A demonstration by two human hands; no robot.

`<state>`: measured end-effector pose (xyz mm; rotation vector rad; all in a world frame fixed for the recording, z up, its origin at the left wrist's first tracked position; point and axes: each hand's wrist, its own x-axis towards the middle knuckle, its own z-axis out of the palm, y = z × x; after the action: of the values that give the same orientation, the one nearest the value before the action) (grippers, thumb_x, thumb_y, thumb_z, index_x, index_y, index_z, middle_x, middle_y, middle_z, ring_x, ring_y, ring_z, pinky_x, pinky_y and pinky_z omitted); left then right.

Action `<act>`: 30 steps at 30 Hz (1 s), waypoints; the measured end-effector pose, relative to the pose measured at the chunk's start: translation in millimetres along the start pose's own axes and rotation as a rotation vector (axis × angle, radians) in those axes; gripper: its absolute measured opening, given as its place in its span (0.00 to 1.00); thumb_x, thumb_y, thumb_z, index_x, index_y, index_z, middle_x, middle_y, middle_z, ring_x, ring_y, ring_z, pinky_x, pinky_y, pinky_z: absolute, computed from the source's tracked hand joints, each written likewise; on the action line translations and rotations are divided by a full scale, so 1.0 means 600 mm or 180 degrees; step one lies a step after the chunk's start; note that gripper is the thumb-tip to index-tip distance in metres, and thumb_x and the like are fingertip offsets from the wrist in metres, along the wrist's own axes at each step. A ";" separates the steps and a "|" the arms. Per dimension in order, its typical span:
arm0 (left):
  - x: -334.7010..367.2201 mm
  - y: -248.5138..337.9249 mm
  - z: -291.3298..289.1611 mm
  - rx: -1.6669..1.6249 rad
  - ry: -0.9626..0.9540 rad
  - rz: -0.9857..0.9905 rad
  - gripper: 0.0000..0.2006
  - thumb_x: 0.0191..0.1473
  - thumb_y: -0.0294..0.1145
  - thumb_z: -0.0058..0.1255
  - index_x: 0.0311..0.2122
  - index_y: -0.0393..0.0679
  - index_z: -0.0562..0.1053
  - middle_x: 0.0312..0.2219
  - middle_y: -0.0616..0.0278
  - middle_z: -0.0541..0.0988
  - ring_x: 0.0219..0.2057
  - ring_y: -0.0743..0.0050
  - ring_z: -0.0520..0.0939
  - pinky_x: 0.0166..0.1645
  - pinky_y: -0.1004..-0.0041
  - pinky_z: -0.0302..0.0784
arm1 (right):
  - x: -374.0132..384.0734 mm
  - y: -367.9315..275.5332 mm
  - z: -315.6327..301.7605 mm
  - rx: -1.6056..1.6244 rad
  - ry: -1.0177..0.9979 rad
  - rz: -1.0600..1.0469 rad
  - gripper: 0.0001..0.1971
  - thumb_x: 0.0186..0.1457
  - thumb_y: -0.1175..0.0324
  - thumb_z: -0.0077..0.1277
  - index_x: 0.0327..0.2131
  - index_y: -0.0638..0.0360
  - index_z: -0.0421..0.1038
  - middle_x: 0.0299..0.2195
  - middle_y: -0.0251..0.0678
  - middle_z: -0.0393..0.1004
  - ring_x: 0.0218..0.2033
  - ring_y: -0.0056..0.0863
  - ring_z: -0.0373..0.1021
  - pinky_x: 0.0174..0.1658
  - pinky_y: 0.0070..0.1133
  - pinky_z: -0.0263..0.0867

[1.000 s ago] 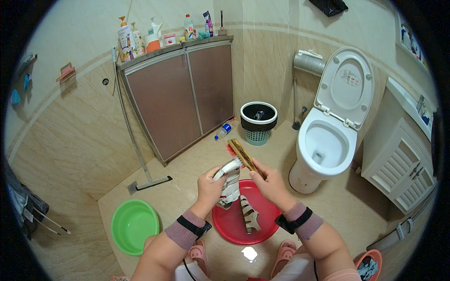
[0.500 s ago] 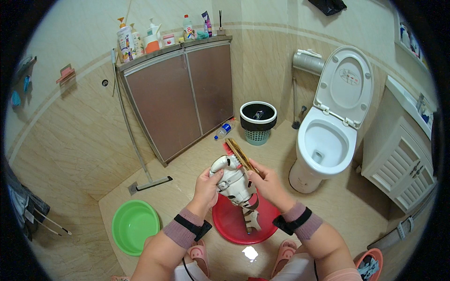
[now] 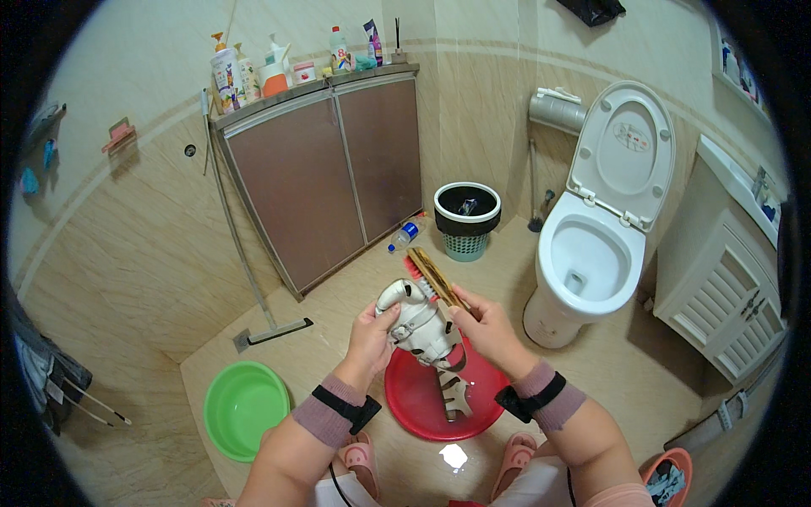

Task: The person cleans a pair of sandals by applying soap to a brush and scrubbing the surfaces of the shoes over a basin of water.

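Above the red basin (image 3: 407, 404), my left hand (image 3: 367, 336) is closed around the side of a white strappy sandal (image 3: 417, 328) with buckles, held tilted. My right hand (image 3: 490, 328) grips a wooden-backed scrub brush (image 3: 434, 275). Its red and white bristles face the sandal and appear to touch its upper edge. A second white sandal (image 3: 457, 394) lies in the basin, partly hidden by the held one. Both wrists wear mauve cuffs with black straps.
A green basin (image 3: 245, 412) stands to the left, near a floor squeegee (image 3: 279, 331). Ahead are a brown cabinet (image 3: 296, 186), a plastic bottle (image 3: 404, 236) and a lined bin (image 3: 466, 241). The open toilet (image 3: 587, 262) and a white vanity (image 3: 718, 279) are at the right.
Both hands keep their grips, and the brush stays against the sandal with hardly any movement. The whole view has shifted very slightly.
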<state>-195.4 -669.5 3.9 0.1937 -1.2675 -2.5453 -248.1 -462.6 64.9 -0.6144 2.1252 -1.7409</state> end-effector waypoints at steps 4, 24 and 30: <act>-0.004 0.003 0.010 -0.0297 0.0105 -0.0373 0.11 0.59 0.25 0.47 0.47 0.38 0.71 0.42 0.58 0.78 0.42 0.68 0.79 0.50 0.68 0.76 | 0.001 0.021 0.003 -0.0647 0.0129 -0.0995 0.23 0.56 0.64 0.51 0.54 0.64 0.67 0.37 0.44 0.78 0.36 0.22 0.72 0.41 0.19 0.67; 0.036 0.044 -0.036 -0.0865 0.0613 -0.0566 0.19 0.63 0.42 0.42 0.55 0.46 0.66 0.52 0.56 0.73 0.52 0.52 0.75 0.54 0.38 0.66 | 0.038 0.087 -0.049 -0.1035 0.0051 -0.0387 0.27 0.53 0.61 0.56 0.54 0.67 0.66 0.36 0.41 0.76 0.37 0.25 0.72 0.42 0.22 0.67; 0.034 0.065 -0.027 -0.1316 0.0886 -0.0962 0.21 0.64 0.48 0.38 0.57 0.49 0.64 0.54 0.56 0.72 0.56 0.51 0.70 0.58 0.39 0.59 | 0.043 0.090 -0.042 -0.0620 0.0135 -0.0112 0.33 0.51 0.67 0.59 0.59 0.65 0.59 0.29 0.32 0.75 0.21 0.14 0.67 0.23 0.14 0.63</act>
<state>-203.3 -710.7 25.4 0.6623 -0.6320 -2.8341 -289.6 -446.2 17.8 -0.6748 2.3454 -1.5892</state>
